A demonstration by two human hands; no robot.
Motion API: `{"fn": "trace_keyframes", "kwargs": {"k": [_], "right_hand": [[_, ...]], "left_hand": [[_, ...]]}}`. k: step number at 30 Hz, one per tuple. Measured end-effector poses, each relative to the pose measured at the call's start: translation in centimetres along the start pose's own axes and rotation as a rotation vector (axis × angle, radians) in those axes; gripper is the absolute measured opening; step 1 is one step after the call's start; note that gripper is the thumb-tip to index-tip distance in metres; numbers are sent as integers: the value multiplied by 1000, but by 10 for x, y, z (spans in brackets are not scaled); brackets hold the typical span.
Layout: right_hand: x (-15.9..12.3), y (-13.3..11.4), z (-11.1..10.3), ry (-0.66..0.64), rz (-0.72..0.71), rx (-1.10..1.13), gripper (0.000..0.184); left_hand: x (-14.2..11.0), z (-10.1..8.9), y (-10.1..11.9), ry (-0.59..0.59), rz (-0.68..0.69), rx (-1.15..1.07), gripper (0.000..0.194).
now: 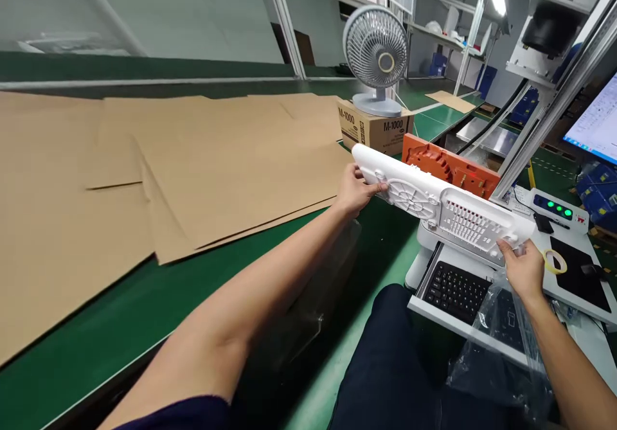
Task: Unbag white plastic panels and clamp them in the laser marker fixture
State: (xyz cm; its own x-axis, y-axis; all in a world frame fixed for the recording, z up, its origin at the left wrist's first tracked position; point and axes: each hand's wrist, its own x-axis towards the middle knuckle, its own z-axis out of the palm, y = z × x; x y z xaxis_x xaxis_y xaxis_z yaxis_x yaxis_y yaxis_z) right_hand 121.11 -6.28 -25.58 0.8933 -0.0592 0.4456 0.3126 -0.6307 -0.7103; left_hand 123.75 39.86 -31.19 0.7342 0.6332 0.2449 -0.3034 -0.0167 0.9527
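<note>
A long white plastic panel (pixel 427 189), moulded with a round ribbed pattern and a slotted grille, is held up lengthwise between my two hands. My left hand (pixel 359 191) grips its left end, thumb on the near face. At the other end my right hand (pixel 523 266) pinches the lower right corner. Just behind the panel stands an orange fixture (pixel 450 165) with a curved recess, partly hidden by it. A clear plastic bag (pixel 504 353) hangs below my right hand; whether the hand touches it I cannot tell.
Cardboard sheets (pixel 250 160) cover the green table at left. A fan (pixel 376 57) stands on a carton (pixel 373 128). Under the panel is a keyboard (pixel 456 292) on a pull-out tray. Tape (pixel 554 261), a button box (pixel 559 208), a metal post and a monitor (pixel 598 121) are at right.
</note>
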Motion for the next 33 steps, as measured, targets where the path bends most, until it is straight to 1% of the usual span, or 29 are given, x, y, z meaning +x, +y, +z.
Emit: {"fn": "trace_keyframes", "kwargs": {"k": [3, 6, 9, 12, 14, 17, 20, 23, 27, 33], "right_hand": [[38, 12, 36, -47, 54, -42, 73], [72, 26, 65, -51, 68, -36, 71], [99, 37, 88, -27, 66, -30, 65], [115, 43, 102, -3, 70, 6, 59], [119, 46, 107, -2, 69, 24, 58], [122, 51, 107, -34, 73, 42, 59], [126, 58, 104, -25, 86, 32, 60], [136, 65, 104, 5, 80, 38, 58], [150, 71, 111, 27, 41, 35, 55], [164, 79, 121, 24, 39, 28, 60]], "left_hand": [[43, 12, -11, 7, -36, 25, 84], [75, 19, -18, 5, -25, 93, 88], [99, 26, -23, -13, -36, 148, 81], [116, 31, -30, -14, -35, 183, 74], [122, 31, -36, -13, -28, 205, 71], [127, 30, -42, -24, -21, 237, 75], [128, 32, -42, -39, 5, 264, 80], [130, 38, -40, -27, 29, 294, 78], [137, 45, -43, -20, 11, 372, 75], [151, 45, -55, -4, 13, 414, 75]]}}
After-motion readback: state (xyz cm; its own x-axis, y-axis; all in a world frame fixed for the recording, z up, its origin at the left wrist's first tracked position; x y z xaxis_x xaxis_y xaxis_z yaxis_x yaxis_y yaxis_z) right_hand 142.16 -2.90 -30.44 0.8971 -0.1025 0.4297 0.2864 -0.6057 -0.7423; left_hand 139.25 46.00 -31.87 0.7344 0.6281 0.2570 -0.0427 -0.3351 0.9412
